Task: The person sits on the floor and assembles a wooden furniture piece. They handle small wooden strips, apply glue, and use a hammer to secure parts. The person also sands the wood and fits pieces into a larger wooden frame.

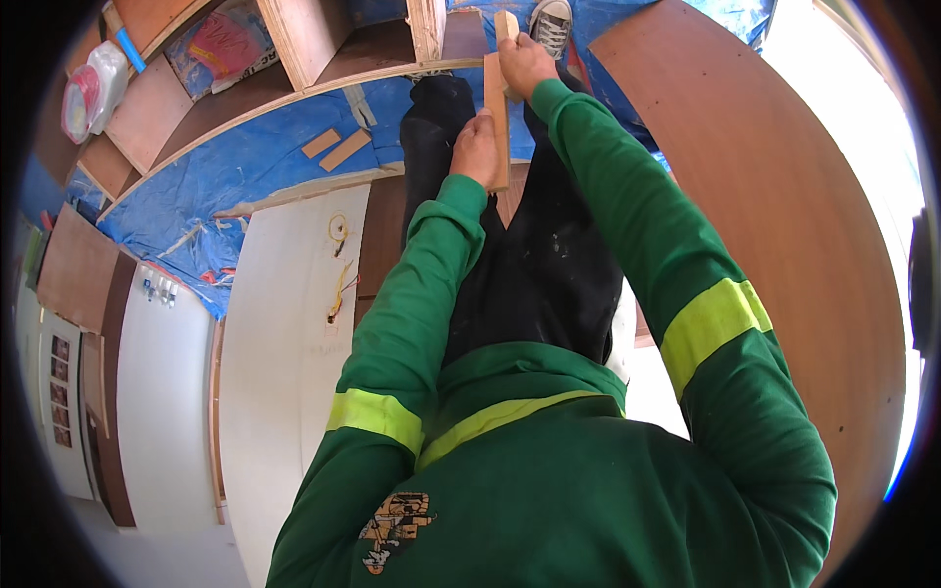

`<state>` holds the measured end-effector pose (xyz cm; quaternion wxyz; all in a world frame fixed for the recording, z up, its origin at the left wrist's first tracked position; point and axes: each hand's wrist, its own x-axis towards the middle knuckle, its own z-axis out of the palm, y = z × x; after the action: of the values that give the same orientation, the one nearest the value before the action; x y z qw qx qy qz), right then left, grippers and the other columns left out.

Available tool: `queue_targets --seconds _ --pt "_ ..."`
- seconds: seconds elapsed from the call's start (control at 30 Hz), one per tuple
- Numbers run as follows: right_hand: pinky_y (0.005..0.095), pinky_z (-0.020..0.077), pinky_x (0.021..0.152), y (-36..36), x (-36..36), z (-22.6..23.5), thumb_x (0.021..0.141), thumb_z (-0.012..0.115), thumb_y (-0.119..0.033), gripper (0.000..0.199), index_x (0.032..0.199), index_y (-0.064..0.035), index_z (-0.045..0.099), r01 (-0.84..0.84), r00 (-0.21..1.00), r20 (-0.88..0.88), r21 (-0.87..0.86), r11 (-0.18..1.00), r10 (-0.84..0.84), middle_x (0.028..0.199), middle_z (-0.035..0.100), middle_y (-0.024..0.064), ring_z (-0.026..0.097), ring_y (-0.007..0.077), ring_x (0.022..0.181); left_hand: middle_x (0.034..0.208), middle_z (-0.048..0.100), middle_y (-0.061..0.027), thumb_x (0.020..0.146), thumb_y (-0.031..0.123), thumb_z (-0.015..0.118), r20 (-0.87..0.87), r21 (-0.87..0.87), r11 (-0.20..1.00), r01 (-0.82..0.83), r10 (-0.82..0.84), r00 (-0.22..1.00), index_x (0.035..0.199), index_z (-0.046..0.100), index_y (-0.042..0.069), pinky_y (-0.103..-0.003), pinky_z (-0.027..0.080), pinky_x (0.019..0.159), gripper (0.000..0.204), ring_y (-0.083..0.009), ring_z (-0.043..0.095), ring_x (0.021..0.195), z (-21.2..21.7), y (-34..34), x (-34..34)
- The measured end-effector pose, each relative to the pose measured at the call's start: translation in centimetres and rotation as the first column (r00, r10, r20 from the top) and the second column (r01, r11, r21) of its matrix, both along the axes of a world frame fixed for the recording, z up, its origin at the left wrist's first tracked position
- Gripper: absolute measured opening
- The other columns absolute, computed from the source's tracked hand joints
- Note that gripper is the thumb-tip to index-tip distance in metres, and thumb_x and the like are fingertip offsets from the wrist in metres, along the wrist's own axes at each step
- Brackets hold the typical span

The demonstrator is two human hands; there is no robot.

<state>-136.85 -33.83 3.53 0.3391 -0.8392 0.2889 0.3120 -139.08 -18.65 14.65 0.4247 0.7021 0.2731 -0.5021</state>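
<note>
The biggest thing around me is the brown wooden panel (774, 216), its curved-looking edge running along my right side. Next comes the white panel (284, 284) to my left, with yellow wires poking out of two holes in it. Blue sheeting (245, 162) covers the floor ahead, and across it stretches a wooden frame (304, 39) split into compartments. In front of my legs, toward the far side, is the wooden strip (496, 88), pointing away from me above the sheeting. My left hand (475, 151) is closed on it near its closer end, the fingers curled around its left edge. My right hand (527, 67) is closed too, gripping a pale wooden block (506, 27) beside the strip's far end; my palm hides much of it, so I cannot tell exactly where the two meet. Smallest are two flat wood offcuts (345, 150), lying near each other on the sheeting, left of my legs.
</note>
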Motion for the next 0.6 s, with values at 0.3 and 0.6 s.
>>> queue_targets --seconds 0.3,0.6 --pt "0.0548 0.0531 0.092 4.5 -4.2 23.3 0.102 0.053 -0.035 0.055 0.145 -0.0011 0.049 0.440 0.893 -0.042 0.293 0.849 -0.448 0.114 0.065 0.0372 0.063 0.0531 0.107 0.116 0.070 -0.0263 0.106 0.049 0.042 -0.070 0.019 0.985 -0.172 0.173 0.982 0.120 0.066 -0.008 -0.042 0.048 0.098 0.064 -0.0369 0.067 0.111 1.2 -0.1 0.8" --pt "0.0565 0.0530 0.093 1.7 1.4 5.1 0.100 0.050 -0.037 0.044 0.121 0.0002 0.059 0.257 0.964 -0.092 0.067 0.964 -0.251 0.108 0.068 0.0340 0.064 0.0527 0.104 0.118 0.068 -0.0303 0.106 0.048 0.039 -0.002 0.071 0.997 -0.041 0.041 0.999 0.118 0.067 -0.007 -0.045 0.045 0.100 0.063 -0.0440 0.063 0.115 1.3 -0.5 0.5"
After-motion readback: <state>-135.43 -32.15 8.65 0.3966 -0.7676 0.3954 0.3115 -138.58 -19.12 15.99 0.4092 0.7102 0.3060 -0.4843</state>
